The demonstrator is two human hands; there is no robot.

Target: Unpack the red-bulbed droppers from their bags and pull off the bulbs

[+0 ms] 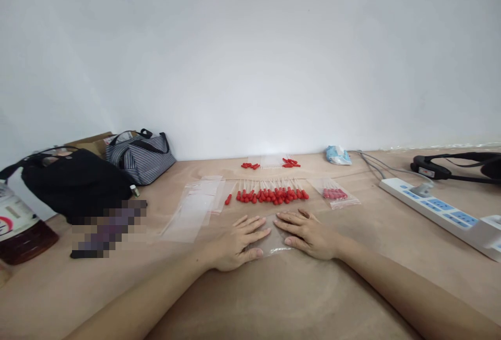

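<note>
Both hands lie flat on a clear plastic bag (274, 241) on the table, fingers spread. My left hand (238, 243) covers the bag's left side, and my right hand (307, 233) covers its right side. Just beyond them is a row of droppers (274, 195) with red bulbs toward me and thin clear stems pointing away. One dropper (227, 199) lies apart at the row's left end. To the right, a clear zip bag (340, 194) holds several red-bulbed droppers. Flat clear bags (191, 212) are stacked on the left.
More red-bulbed droppers (290, 163) lie near the wall. A blue-and-white packet (338, 155), a power strip (438, 209) and a black strapped device (450, 166) are on the right. Leftward are a striped bag (146, 160), a black bag (78, 183), a small vial (134, 190) and a large bottle (21, 225).
</note>
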